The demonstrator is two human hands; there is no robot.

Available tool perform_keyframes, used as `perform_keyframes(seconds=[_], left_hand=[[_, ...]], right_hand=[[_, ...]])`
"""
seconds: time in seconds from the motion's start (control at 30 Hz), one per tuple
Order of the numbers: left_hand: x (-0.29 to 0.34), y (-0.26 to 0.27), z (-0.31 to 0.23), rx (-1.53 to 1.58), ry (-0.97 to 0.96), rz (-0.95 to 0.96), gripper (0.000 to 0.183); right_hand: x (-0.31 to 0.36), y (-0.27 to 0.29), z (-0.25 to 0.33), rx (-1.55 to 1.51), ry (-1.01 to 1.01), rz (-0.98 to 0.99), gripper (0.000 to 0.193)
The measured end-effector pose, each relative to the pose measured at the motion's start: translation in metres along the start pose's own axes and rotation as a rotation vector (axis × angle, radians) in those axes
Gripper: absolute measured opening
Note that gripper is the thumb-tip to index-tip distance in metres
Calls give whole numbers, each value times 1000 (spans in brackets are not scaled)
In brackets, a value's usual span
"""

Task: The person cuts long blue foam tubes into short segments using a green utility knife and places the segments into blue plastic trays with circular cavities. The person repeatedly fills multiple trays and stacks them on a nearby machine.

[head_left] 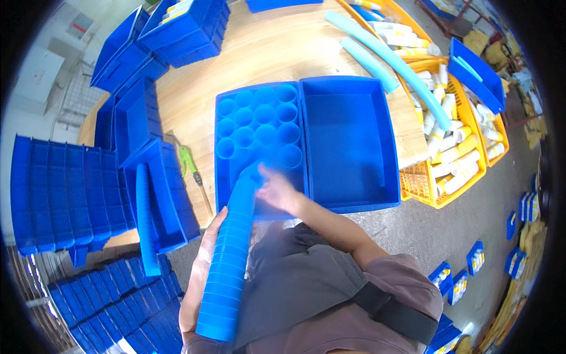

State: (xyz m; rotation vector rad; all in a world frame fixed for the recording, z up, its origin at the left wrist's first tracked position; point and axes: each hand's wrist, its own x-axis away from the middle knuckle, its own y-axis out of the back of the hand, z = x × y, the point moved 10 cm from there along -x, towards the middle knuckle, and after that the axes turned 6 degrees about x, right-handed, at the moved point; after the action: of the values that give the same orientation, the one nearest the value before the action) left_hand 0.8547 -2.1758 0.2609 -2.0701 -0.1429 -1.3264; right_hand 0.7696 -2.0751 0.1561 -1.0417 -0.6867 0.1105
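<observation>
My left hand (213,236) is wrapped round a long stack of nested blue cups (227,259), which slants from my lap up to the near edge of a blue bin (219,177). Just above the stack's far end is my right hand (277,190), smeared by motion. Its fingers are near the end cup, but I cannot tell whether they grip one. In the bin, several blue cups (265,134) stand upright in rows with their mouths up, filling the far part and the right side. The bin's near left part is blurred and partly hidden by the stack.
A second blue bin (351,141), bare inside, adjoins on the right. Yellow crates (436,197) of white and yellow tubes stand beyond it. Curved cup stacks (401,65) lie at the table's right edge. At left are blue bins (71,194) and a green-handled tool (187,159).
</observation>
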Motion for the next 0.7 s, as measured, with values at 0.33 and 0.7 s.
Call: perform_keyframes(seconds=[0.33,0.7], left_hand=[[28,9,6,73,-94,37,58],[52,45,0,111,-98,53,64]], right_hand=[[9,-45,-23,138,-71,172,50],[-13,-51,-68,48,-192,22,48]])
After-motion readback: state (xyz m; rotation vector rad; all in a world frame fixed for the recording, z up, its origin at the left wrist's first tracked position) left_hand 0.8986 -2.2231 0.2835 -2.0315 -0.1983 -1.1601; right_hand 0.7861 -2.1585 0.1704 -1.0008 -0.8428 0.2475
